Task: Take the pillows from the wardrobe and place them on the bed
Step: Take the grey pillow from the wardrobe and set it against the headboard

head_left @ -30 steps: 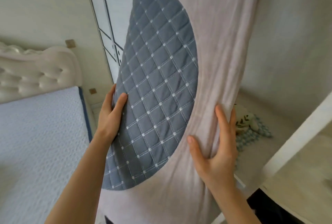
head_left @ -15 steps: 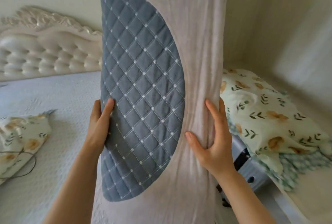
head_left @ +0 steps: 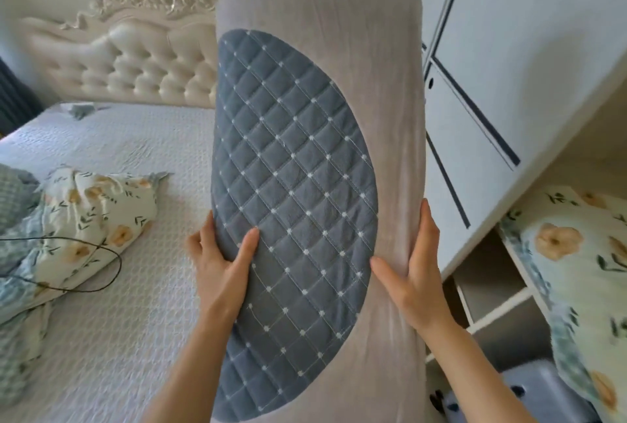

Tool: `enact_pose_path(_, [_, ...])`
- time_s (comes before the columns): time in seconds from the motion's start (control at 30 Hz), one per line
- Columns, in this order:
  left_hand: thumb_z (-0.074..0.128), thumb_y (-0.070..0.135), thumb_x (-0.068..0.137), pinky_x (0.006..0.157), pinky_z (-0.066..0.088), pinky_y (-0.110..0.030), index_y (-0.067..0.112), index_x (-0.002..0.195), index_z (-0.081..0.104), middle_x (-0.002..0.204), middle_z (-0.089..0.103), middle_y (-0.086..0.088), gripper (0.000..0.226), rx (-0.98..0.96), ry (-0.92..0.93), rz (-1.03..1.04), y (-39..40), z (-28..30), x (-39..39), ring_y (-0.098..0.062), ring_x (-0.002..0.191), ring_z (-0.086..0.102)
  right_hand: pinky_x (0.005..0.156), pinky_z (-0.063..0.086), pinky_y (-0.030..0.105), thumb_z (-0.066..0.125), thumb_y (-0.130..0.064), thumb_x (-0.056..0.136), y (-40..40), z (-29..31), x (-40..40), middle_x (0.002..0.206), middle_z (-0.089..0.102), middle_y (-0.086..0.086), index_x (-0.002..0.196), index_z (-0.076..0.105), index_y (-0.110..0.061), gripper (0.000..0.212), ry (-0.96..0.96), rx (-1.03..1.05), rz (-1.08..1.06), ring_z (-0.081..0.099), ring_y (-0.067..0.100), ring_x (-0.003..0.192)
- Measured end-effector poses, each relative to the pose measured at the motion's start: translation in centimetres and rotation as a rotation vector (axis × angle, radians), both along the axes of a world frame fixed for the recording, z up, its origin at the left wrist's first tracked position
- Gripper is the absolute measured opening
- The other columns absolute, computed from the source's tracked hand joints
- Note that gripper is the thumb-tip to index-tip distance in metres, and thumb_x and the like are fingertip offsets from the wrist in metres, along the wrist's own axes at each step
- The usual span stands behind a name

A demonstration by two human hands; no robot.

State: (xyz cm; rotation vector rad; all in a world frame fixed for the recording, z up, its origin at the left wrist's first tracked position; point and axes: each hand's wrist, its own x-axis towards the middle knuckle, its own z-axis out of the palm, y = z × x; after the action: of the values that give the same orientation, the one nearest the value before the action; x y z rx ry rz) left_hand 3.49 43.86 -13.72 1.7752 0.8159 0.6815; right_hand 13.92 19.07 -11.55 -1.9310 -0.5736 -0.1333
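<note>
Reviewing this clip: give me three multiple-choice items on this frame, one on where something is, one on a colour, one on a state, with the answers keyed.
1. Where does the floral pillow at the left lie?
A. on the bed
B. on the floor
C. in the wardrobe

2. What colour is the quilted patch on the held pillow?
A. red
B. grey-blue
C. yellow

3. How is the held pillow supported?
A. lying flat on the bed
B. gripped by one hand only
C. held upright between both hands

Answers:
1 A, it rests on the white bed cover.
2 B, grey-blue with white stitching.
3 C, the left hand and right hand clasp its two sides, above the bed.
</note>
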Motion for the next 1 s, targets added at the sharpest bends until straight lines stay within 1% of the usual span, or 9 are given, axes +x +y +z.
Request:
enact_pose_path(0.03, [0.055, 0.083, 0.066, 0.096, 0.035, -0.034, 0.050, 0.147, 0.023, 0.132, 0.029, 0.011, 0.093, 0.001, 0.011, -0.012, 0.4, -0.3, 0.9, -0.011, 0.111, 0.042, 0.103, 0.031, 0.013, 0.065, -0.058, 0.073, 0.7, -0.4, 1.3, 0.150, 0.018, -0.024, 0.148, -0.004, -0.049, 0.102, 0.008, -0.014, -0.026, 0.026, -0.010, 0.134])
enact_pose_path(0.1, [0.054, 0.084, 0.066, 0.096, 0.036, -0.034, 0.061, 0.146, 0.014, 0.140, 0.027, 0.013, 0.092, 0.012, 0.041, -0.037, 1.3, -0.7, 2.6, -0.010, 0.115, 0.042, 0.103, 0.043, 0.035, 0.064, -0.063, 0.073, 2.0, -1.2, 3.4, 0.153, 0.018, -0.019, 0.148, -0.005, -0.051, 0.102, 0.024, -0.058, -0.068, 0.032, 0.006, 0.137])
enact_pose_path(0.17, [0.053, 0.085, 0.066, 0.099, 0.037, -0.036, 0.064, 0.146, 0.008, 0.150, 0.025, 0.011, 0.094, 0.027, 0.080, -0.056, 2.1, -1.1, 4.3, -0.009, 0.121, 0.040, 0.103, 0.045, 0.046, 0.063, -0.065, 0.074, 2.9, -2.1, 5.2, 0.155, 0.018, -0.016, 0.147, -0.005, -0.052, 0.101, 0.028, -0.096, -0.085, 0.033, 0.015, 0.139])
enact_pose_path(0.3, [0.051, 0.086, 0.067, 0.099, 0.039, -0.037, 0.065, 0.145, 0.010, 0.154, 0.030, 0.015, 0.091, 0.054, 0.124, -0.075, 3.0, -2.0, 7.9, -0.007, 0.122, 0.041, 0.103, 0.041, 0.044, 0.057, -0.065, 0.078, 4.1, -3.7, 9.3, 0.157, 0.018, -0.014, 0.149, 0.003, -0.051, 0.090, 0.031, -0.155, -0.087, 0.028, 0.016, 0.142])
enact_pose_path(0.4, [0.051, 0.086, 0.067, 0.093, 0.038, -0.035, 0.064, 0.145, 0.012, 0.153, 0.031, 0.015, 0.090, 0.050, 0.153, -0.064, 3.3, -2.8, 11.5, -0.005, 0.121, 0.041, 0.095, 0.041, 0.029, 0.054, -0.063, 0.080, 4.9, -4.9, 13.1, 0.158, 0.019, -0.007, 0.149, 0.006, -0.049, 0.085, 0.062, -0.196, -0.086, 0.032, 0.017, 0.140])
enact_pose_path(0.47, [0.051, 0.085, 0.068, 0.094, 0.040, -0.036, 0.062, 0.146, 0.014, 0.152, 0.032, 0.014, 0.089, 0.062, 0.175, -0.042, 3.4, -3.2, 14.2, -0.006, 0.121, 0.042, 0.093, 0.037, 0.025, 0.053, -0.061, 0.081, 5.5, -5.4, 16.0, 0.158, 0.021, -0.004, 0.149, 0.008, -0.046, 0.084, 0.085, -0.221, -0.089, 0.035, 0.018, 0.138])
enact_pose_path(0.67, [0.052, 0.084, 0.066, 0.101, 0.044, -0.044, 0.056, 0.147, 0.023, 0.149, 0.036, 0.013, 0.090, 0.024, 0.208, 0.027, 4.3, -4.0, 22.8, -0.015, 0.123, 0.049, 0.092, 0.048, 0.039, 0.058, -0.049, 0.081, 8.6, -5.3, 26.3, 0.152, 0.030, 0.002, 0.148, 0.015, -0.039, 0.081, 0.119, -0.299, -0.158, 0.045, 0.022, 0.129])
enact_pose_path(0.83, [0.050, 0.086, 0.068, 0.087, 0.046, -0.038, 0.055, 0.148, 0.020, 0.147, 0.038, 0.014, 0.090, 0.067, 0.204, 0.073, 6.2, -3.5, 29.8, -0.009, 0.115, 0.049, 0.096, 0.041, 0.033, 0.055, -0.053, 0.085, 10.9, -4.9, 33.9, 0.152, 0.028, 0.003, 0.150, 0.012, -0.037, 0.080, 0.145, -0.301, -0.109, 0.042, 0.022, 0.131])
enact_pose_path(1.0, [0.053, 0.083, 0.073, 0.095, 0.048, -0.044, 0.050, 0.150, 0.023, 0.145, 0.041, 0.008, 0.089, 0.099, 0.240, 0.106, 9.6, -4.1, 37.0, -0.014, 0.116, 0.051, 0.099, 0.030, 0.030, 0.057, -0.055, 0.085, 14.0, -5.5, 40.8, 0.152, 0.028, 0.005, 0.150, 0.014, -0.035, 0.081, 0.160, -0.267, -0.078, 0.034, 0.020, 0.137])
